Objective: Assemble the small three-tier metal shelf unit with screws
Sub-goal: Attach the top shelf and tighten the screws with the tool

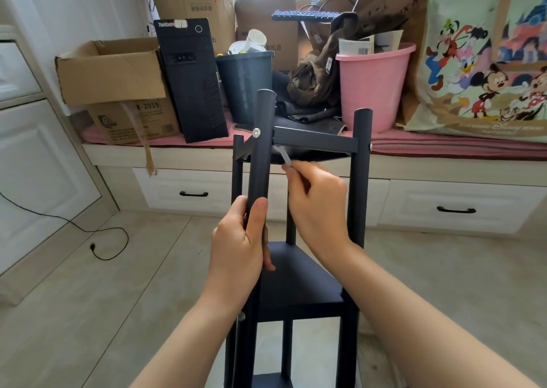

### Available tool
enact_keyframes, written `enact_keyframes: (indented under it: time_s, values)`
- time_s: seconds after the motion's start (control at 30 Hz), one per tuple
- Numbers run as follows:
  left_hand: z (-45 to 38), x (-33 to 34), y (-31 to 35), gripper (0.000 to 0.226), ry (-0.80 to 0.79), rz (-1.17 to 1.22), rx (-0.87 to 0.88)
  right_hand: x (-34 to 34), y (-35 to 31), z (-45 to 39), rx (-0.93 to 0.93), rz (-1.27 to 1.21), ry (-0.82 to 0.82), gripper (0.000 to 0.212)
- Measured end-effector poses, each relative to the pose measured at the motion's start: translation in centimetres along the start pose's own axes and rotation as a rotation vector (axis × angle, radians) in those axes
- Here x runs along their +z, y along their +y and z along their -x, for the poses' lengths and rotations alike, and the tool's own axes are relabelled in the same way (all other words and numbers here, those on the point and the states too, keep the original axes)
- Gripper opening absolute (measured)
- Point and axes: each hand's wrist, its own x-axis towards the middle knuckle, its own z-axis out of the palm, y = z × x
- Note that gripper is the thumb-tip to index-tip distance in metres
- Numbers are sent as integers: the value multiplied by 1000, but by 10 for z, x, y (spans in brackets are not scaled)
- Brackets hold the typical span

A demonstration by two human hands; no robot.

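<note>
The small black three-tier metal shelf unit point(299, 281) stands upright on the pale tiled floor point(103, 298) right in front of me. My left hand point(241, 241) is wrapped around its near left black round post point(260, 150). My right hand point(318, 204) pinches a small silver metal tool point(284, 156), its tip under the top black shelf panel point(315, 141), beside the silver screw head point(256, 133).

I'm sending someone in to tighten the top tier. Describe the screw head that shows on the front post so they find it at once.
Start at the black shelf unit in the middle of the room, and find the post that the left hand grips. Follow it up to where the top shelf meets it. The screw head sits there, small, round and silver on all-black metal.
</note>
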Motion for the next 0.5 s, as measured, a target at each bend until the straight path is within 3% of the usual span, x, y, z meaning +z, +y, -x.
enact_keyframes:
  time_s: [0.5]
  values:
    - [3,6,4,48,-19,15,13,-24,-4,-5,41,-50,15,18]
